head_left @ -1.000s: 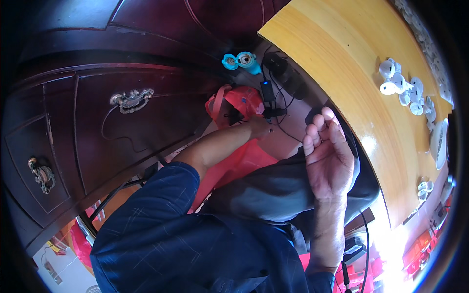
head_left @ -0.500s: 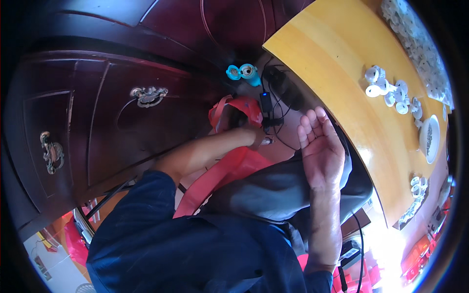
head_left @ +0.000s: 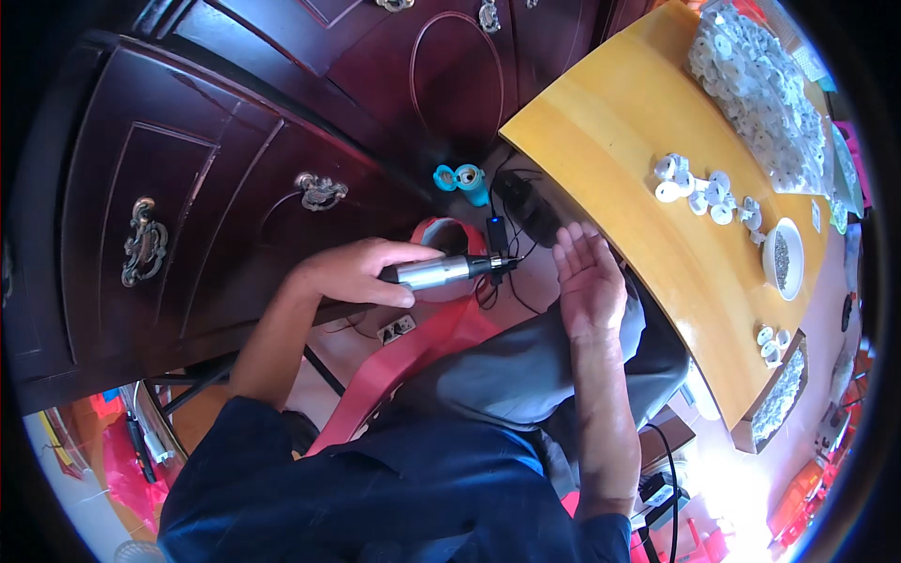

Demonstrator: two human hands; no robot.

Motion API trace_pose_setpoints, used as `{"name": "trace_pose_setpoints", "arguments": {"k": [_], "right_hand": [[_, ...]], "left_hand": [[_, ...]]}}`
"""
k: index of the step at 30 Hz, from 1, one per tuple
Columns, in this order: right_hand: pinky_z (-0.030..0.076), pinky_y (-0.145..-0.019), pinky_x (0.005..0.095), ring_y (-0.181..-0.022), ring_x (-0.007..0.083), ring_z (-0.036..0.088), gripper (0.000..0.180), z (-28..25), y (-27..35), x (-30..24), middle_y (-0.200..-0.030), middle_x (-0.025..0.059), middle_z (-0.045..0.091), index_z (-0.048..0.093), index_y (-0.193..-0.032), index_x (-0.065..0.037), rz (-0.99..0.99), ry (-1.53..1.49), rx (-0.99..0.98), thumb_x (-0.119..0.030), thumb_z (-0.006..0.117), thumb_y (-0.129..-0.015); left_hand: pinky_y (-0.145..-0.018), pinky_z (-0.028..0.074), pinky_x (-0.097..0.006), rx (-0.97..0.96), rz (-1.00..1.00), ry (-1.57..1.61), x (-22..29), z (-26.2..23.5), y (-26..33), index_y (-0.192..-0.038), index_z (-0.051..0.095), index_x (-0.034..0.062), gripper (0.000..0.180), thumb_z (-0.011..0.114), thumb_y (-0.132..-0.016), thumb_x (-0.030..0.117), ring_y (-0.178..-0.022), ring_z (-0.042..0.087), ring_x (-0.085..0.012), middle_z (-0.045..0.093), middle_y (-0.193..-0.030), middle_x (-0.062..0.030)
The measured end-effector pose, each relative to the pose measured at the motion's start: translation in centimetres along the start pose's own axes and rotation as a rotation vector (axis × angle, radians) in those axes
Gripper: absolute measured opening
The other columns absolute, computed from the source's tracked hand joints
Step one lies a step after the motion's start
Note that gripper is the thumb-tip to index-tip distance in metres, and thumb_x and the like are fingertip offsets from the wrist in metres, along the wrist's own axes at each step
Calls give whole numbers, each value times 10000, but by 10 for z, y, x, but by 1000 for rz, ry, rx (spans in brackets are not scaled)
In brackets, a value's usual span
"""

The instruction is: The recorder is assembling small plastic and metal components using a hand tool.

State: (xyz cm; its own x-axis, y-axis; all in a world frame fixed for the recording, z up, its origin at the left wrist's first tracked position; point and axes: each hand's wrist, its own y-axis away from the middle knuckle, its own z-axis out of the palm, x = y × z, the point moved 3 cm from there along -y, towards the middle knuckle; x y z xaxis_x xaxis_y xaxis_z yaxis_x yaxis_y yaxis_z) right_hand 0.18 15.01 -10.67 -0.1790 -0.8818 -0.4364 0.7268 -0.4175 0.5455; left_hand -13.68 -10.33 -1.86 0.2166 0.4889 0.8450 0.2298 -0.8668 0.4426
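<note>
I look down past a yellow wooden tabletop (head_left: 648, 122) that curves away on the right, with a dark red-brown cabinet (head_left: 235, 169) with brass handles filling the left. My left hand (head_left: 361, 272) is clamped around a silver-barrelled electric screwdriver (head_left: 446, 271), held below the tabletop's near edge, just off its corner. Its long axis runs almost level, left to right, with the dark bit end pointing right toward my right hand (head_left: 589, 280). That hand is flat and empty, fingers together and straight, palm turned toward the tool's tip, a small gap between them. Beyond the tool lie a red basket (head_left: 441, 235), black cables (head_left: 511, 244) and a teal two-tube object (head_left: 462, 178). On the tabletop sit small white round parts (head_left: 699, 183), a white bowl (head_left: 781, 258) of dark bits, and a clear bag of white parts (head_left: 760, 84).
</note>
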Motion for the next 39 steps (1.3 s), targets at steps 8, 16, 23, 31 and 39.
{"name": "trace_pose_setpoints", "arguments": {"k": [8, 16, 23, 31, 39], "right_hand": [[544, -809, 325, -895, 209, 669, 450, 13, 10, 14, -1010, 124, 677, 583, -1142, 15, 359, 319, -261, -401, 469, -1012], [484, -573, 231, -666, 134, 616, 305, 14, 21, 13, -801, 47, 647, 634, -1026, -18, 227, 603, -285, -303, 534, -984], [412, -493, 251, -574, 136, 530, 245, 14, 20, -11, -751, 78, 635, 653, -957, 31, 20, 301, -138, -126, 488, -867], [413, -550, 246, -666, 149, 520, 194, 5, 16, -14, -841, 75, 614, 604, -997, -19, 14, -40, -198, -153, 516, -887], [370, -481, 228, -585, 111, 431, 157, 12, 20, -18, -736, 14, 445, 551, -1020, -33, 64, -153, -219, -154, 508, -929]], "left_hand": [[-902, 483, -315, 21, 14, 28, 45, 3, 11, -1384, 486, 20, 664, 714, -793, 217, -1010, 647, -192, 663, -1148, -142], [-882, 491, -320, 47, -66, -119, 46, 11, 10, -1383, 480, 10, 673, 716, -786, 212, -981, 662, -216, 668, -1114, -170], [-954, 443, -305, 30, -25, 64, 3, 10, 0, -1385, 473, -2, 665, 727, -801, 189, -1110, 585, -168, 618, -1243, -111], [-798, 512, -390, -101, -282, -377, -128, 133, -125, -1272, 518, 62, 525, 667, -794, 220, -929, 660, -289, 673, -971, -155], [-722, 539, -524, 58, -283, -560, -207, 191, -196, -1106, 588, 38, 328, 579, -839, 228, -858, 694, -374, 682, -916, -220]]}}
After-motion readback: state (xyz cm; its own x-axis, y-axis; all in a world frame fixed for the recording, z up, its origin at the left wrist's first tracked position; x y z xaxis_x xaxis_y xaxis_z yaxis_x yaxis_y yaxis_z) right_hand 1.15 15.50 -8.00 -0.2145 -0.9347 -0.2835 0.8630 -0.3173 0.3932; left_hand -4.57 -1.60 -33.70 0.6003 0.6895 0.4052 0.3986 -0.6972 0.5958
